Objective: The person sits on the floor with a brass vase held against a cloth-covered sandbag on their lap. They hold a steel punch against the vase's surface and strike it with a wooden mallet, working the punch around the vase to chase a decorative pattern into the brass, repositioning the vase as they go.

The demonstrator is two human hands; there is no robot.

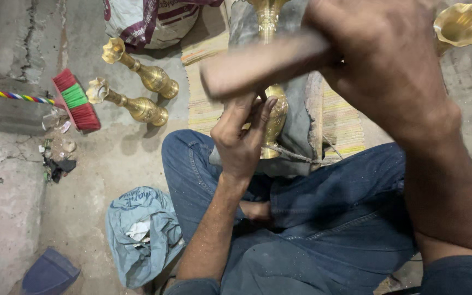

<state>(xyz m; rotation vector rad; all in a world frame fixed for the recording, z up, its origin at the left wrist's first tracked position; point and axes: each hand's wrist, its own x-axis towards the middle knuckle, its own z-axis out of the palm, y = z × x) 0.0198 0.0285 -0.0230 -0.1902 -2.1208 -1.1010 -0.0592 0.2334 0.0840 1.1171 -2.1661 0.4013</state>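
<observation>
Two finished brass vases (137,90) lie on the floor beside a red-and-green brush (75,101). At centre, the left hand (241,139) clamps a third brass vase (273,117) against a grey pad on the lap, while the right hand (381,60) grips a blurred wooden tool (263,63) (seemingly mid-stroke); steady aim matters next. A fourth vase (462,24) stands right.

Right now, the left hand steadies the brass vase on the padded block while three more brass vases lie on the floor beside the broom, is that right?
Not quite: the head view shows two brass vases lying on the floor beside the broom, not three. The rest holds: the left hand steadies the brass vase on the padded block.
</observation>
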